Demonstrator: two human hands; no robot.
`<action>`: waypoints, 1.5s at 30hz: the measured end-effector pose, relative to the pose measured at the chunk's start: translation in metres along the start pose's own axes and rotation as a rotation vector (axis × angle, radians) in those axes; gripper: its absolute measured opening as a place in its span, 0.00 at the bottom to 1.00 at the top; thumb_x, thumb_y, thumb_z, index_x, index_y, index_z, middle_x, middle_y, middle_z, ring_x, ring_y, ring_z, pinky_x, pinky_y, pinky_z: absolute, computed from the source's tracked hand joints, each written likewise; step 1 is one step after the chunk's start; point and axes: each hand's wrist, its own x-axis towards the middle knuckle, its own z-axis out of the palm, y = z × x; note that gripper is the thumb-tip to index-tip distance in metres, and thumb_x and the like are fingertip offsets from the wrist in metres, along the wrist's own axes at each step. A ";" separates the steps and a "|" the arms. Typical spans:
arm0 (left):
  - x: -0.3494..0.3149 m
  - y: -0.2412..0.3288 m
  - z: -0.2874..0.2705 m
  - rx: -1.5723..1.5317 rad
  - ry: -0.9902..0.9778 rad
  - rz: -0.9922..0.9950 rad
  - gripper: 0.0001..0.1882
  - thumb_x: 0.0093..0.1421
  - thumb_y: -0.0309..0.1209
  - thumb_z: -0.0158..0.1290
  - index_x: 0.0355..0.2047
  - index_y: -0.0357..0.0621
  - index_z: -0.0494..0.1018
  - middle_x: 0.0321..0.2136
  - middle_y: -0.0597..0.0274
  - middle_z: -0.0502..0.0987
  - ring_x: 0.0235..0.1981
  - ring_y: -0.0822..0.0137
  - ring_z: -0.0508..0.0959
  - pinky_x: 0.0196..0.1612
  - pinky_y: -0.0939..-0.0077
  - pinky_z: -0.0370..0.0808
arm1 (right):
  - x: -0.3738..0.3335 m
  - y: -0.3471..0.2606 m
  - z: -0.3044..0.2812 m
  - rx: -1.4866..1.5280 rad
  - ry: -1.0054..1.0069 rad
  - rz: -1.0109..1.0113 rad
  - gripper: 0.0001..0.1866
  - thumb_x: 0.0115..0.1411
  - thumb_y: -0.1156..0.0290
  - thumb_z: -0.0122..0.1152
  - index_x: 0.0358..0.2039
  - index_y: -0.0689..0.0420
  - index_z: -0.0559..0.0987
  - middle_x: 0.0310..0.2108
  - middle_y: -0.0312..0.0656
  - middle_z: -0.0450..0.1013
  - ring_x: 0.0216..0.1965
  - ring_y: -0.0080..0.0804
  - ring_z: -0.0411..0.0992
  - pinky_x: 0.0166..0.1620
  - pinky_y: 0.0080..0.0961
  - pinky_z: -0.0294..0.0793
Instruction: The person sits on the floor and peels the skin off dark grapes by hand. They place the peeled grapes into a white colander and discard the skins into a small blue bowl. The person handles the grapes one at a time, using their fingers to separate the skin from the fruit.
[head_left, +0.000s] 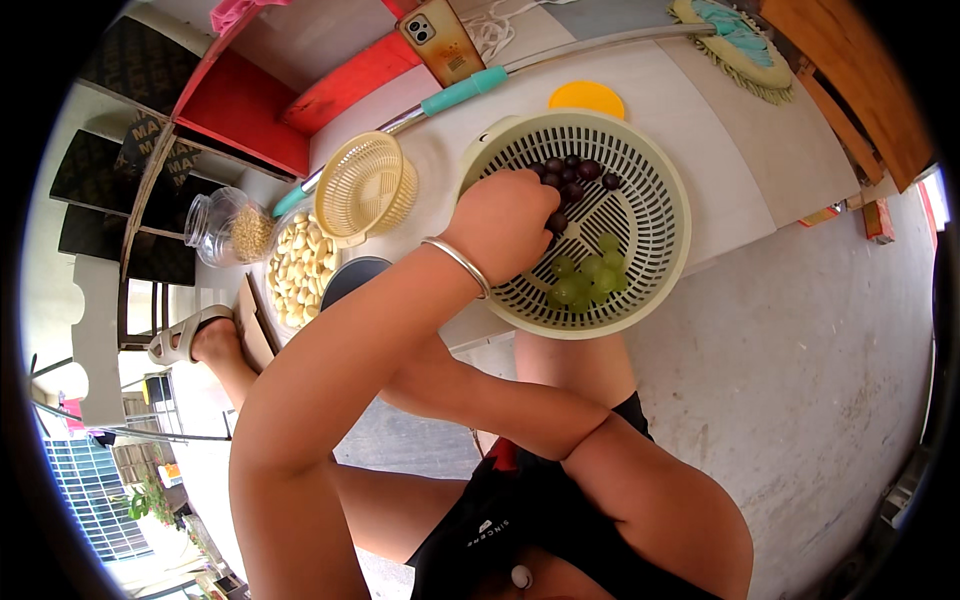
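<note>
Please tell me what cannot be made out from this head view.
- Right hand: head view, hidden behind the left forearm.
- Fingertips of the left hand: head view, hidden by the hand itself, so any grip on the dark grapes is unclear.
- Dark round item: head view, partly covered by the left forearm.

A pale desk spans the upper middle, its edges bowed by the lens. At the upper left stands a red cabinet, its compartment open, beside a rack with dark panels. Brown woodwork fills the upper right corner. The grey floor stretches down the right, scuffed and stained. On the left, near a white board with a wavy edge, the room looks out on a blue grid, perhaps a window, and green plants. Bright daylight washes out the lower left.
</note>
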 end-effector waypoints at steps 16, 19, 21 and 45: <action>-0.054 -0.009 -0.055 -0.916 -0.109 -0.310 0.17 0.52 0.18 0.60 0.44 0.37 0.80 0.37 0.60 0.79 0.41 0.66 0.78 0.45 0.73 0.76 | -0.004 0.003 0.000 -0.471 0.005 -0.238 0.08 0.53 0.74 0.63 0.34 0.57 0.77 0.39 0.42 0.73 0.46 0.43 0.71 0.47 0.41 0.70; -0.111 -0.026 -0.069 -1.420 0.184 -0.234 0.22 0.55 0.13 0.57 0.52 0.33 0.75 0.41 0.60 0.79 0.41 0.71 0.78 0.46 0.77 0.75 | -0.001 0.005 -0.008 -0.588 0.018 -0.285 0.07 0.51 0.74 0.64 0.31 0.56 0.77 0.39 0.41 0.73 0.46 0.43 0.71 0.47 0.42 0.69; -0.157 -0.046 -0.061 -1.483 0.366 -0.243 0.24 0.54 0.14 0.59 0.53 0.33 0.74 0.44 0.52 0.79 0.38 0.67 0.79 0.47 0.73 0.77 | 0.000 0.001 -0.011 -0.580 0.017 -0.267 0.08 0.49 0.74 0.65 0.31 0.55 0.78 0.38 0.39 0.73 0.45 0.41 0.71 0.48 0.42 0.68; -0.261 -0.047 0.008 -1.265 0.836 -0.370 0.20 0.53 0.09 0.60 0.47 0.33 0.74 0.43 0.58 0.78 0.44 0.67 0.79 0.50 0.73 0.79 | 0.007 0.001 0.015 -0.543 0.170 -0.362 0.12 0.45 0.81 0.67 0.30 0.55 0.76 0.50 0.43 0.76 0.48 0.45 0.72 0.51 0.42 0.69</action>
